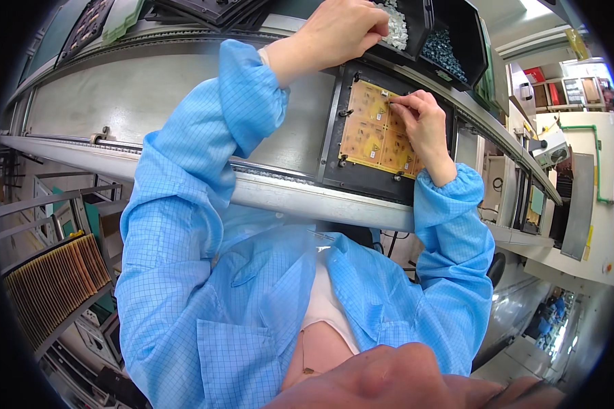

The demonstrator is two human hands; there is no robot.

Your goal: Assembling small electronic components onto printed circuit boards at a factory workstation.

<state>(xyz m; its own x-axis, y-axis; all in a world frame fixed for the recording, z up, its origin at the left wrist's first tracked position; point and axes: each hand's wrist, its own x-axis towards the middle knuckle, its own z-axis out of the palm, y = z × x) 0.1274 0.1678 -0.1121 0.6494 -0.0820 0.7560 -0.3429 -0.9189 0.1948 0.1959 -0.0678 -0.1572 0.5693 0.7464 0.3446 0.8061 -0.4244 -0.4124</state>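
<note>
A yellow circuit board panel (366, 141) lies in a black frame (331, 146) on the conveyor line, with small parts and white labels on it. At its upper right part, my right hand (423, 123) has its fingertips pinched together against the board. Whatever they hold is too small to make out. Up at the far side, my left hand (341, 34) is closed, its curled fingers beside the heap of small white parts (393, 26) in a black bin. What is in those fingers is hidden. A small white component (385, 93) stands near the board's far edge.
Right of the white parts, another black bin (467, 34) holds small blue-grey parts (443, 53). The conveyor's metal rail (300, 194) runs along the near side. Black trays (211, 13) are stacked at the back. A rack of boards (58, 290) stands at lower left.
</note>
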